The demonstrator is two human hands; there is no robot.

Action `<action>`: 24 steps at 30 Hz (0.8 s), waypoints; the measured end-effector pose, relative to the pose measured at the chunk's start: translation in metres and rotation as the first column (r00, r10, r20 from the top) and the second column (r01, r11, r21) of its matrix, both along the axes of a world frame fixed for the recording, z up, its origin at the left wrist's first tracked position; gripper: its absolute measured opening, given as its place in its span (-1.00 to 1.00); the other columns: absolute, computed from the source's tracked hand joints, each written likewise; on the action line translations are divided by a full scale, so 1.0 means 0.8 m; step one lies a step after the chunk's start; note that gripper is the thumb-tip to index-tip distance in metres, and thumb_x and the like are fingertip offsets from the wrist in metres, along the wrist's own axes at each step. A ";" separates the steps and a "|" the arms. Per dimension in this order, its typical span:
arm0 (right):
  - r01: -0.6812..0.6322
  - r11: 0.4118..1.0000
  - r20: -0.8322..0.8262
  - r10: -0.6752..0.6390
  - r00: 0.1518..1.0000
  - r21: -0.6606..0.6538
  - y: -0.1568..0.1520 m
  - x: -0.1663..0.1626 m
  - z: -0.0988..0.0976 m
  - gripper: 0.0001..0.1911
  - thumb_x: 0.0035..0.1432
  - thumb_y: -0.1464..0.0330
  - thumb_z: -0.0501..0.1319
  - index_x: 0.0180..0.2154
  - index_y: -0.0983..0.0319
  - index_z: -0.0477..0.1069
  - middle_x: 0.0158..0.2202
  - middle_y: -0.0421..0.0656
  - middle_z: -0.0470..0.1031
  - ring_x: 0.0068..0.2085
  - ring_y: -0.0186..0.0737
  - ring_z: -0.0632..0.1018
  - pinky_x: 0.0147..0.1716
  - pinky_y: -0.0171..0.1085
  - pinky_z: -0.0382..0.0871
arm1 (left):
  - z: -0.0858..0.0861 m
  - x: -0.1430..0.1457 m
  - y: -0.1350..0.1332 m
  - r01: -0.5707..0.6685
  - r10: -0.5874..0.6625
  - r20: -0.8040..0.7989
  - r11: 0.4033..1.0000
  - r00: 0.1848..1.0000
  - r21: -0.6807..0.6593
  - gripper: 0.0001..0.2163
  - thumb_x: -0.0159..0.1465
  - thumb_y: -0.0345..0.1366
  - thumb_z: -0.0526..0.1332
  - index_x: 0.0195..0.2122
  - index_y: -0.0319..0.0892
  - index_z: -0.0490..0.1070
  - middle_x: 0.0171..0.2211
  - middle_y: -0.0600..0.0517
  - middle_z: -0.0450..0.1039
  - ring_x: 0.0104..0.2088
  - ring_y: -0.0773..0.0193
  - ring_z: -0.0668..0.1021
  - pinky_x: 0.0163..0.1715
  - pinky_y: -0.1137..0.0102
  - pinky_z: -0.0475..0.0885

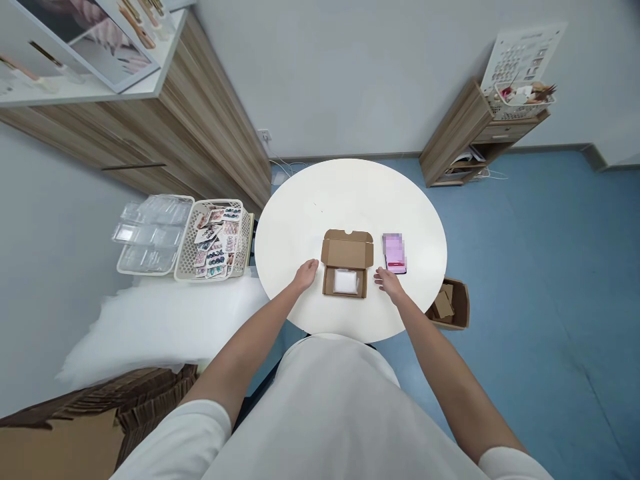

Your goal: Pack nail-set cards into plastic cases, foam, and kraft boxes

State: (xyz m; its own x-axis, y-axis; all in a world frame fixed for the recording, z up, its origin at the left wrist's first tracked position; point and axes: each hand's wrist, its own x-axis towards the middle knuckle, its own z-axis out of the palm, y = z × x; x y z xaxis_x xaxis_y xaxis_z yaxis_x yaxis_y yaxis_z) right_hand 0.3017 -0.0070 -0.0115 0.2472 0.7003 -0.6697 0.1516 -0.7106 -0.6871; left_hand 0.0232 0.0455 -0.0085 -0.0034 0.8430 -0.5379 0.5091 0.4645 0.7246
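Note:
A small brown cardboard box (pixel 347 252) stands on the white round table (pixel 280 220), its lid folded back away from me. In its tray lies a white wrapped packet (pixel 345 281). My left hand (pixel 307 274) is just left of the box, fingers stretched out and holding nothing. To the right of the box, my right hand (pixel 389 283) hovers with its fingers apart, also holding nothing. Close by that hand lies a flat purple rectangle with a dark edge (pixel 395 253), partly blurred, that looks like a phone.
Left of the table are a white basket of nail-tip cards (pixel 215 240) and another of clear plastic cases (pixel 155 233). White foam sheeting (pixel 175 320) and stacked flat cardboard (pixel 150 407) lie nearer me. An open carton (pixel 463 307) holds cardboard pieces at the right.

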 end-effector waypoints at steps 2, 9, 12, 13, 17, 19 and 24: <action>-0.017 1.000 -0.038 0.017 0.999 -0.017 0.012 0.000 0.002 -0.57 0.07 0.08 0.01 -0.20 0.26 0.37 -0.14 -0.01 0.45 -0.23 -0.19 0.50 -0.30 -0.25 0.34 | -0.001 -0.001 0.013 0.023 -0.023 0.028 1.000 0.999 -0.014 -0.62 0.22 -0.04 -0.03 -0.15 -0.19 0.36 -0.15 -0.09 0.44 -0.17 0.20 0.49 -0.23 0.39 0.31; 0.003 0.995 -0.117 0.009 0.993 0.104 0.053 -0.011 0.007 -0.62 0.13 0.13 -0.02 -0.15 0.19 0.37 -0.04 -0.10 0.41 -0.11 -0.20 0.47 -0.23 -0.26 0.32 | -0.001 0.013 0.036 0.023 -0.021 0.134 1.000 0.991 -0.013 -0.62 0.23 -0.05 -0.05 -0.22 -0.21 0.41 -0.19 -0.07 0.47 -0.18 0.21 0.48 -0.23 0.38 0.32; 0.043 0.993 -0.153 -0.027 0.988 0.106 0.056 -0.013 0.005 -0.62 0.13 0.16 -0.02 -0.08 0.16 0.33 -0.04 -0.10 0.41 -0.10 -0.21 0.47 -0.24 -0.27 0.34 | 0.003 0.017 0.034 0.017 -0.006 0.195 0.999 0.981 -0.051 -0.60 0.25 -0.06 -0.08 -0.18 -0.21 0.39 -0.14 -0.09 0.45 -0.17 0.22 0.48 -0.23 0.38 0.33; 0.053 0.993 -0.164 -0.036 0.986 0.102 0.055 -0.013 0.004 -0.63 0.13 0.16 -0.01 -0.08 0.16 0.32 -0.04 -0.10 0.41 -0.10 -0.22 0.47 -0.25 -0.27 0.35 | 0.005 0.017 0.033 0.012 0.001 0.206 0.998 0.978 -0.063 -0.60 0.25 -0.06 -0.09 -0.17 -0.21 0.39 -0.13 -0.09 0.44 -0.17 0.23 0.48 -0.23 0.38 0.34; 0.059 0.995 -0.213 -0.041 0.976 0.081 0.048 -0.012 -0.003 -0.64 0.09 0.21 0.08 -0.07 0.16 0.31 -0.01 -0.10 0.38 -0.08 -0.23 0.46 -0.23 -0.26 0.37 | 0.010 0.017 0.028 0.027 -0.005 0.221 0.995 0.975 -0.099 -0.62 0.25 -0.08 -0.07 -0.14 -0.19 0.38 -0.11 -0.08 0.43 -0.15 0.23 0.47 -0.24 0.38 0.35; 0.042 0.995 -0.213 -0.022 0.977 0.089 0.045 -0.012 -0.006 -0.66 0.06 0.26 0.12 -0.09 0.15 0.33 -0.01 -0.12 0.38 -0.07 -0.24 0.44 -0.21 -0.25 0.37 | 0.010 0.017 0.026 0.050 -0.021 0.237 0.992 0.971 -0.116 -0.65 0.23 -0.09 -0.04 -0.13 -0.16 0.38 -0.09 -0.05 0.43 -0.12 0.22 0.46 -0.24 0.38 0.36; -0.015 0.991 -0.172 0.038 0.984 0.133 0.041 -0.016 -0.010 -0.68 0.02 0.30 0.14 -0.12 0.15 0.35 -0.07 -0.14 0.40 -0.11 -0.27 0.44 -0.20 -0.24 0.38 | 0.007 0.020 0.023 0.078 -0.040 0.284 0.990 0.958 -0.121 -0.69 0.20 -0.16 0.03 -0.09 -0.11 0.36 -0.09 -0.02 0.42 -0.12 0.21 0.47 -0.25 0.36 0.37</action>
State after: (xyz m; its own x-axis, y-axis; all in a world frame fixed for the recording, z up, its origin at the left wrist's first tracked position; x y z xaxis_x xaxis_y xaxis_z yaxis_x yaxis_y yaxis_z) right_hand 0.2887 0.0254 -0.0198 0.1150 0.7895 -0.6028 0.0393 -0.6100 -0.7914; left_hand 0.0394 0.0643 -0.0027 0.2108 0.7604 -0.6143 0.3234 0.5388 0.7779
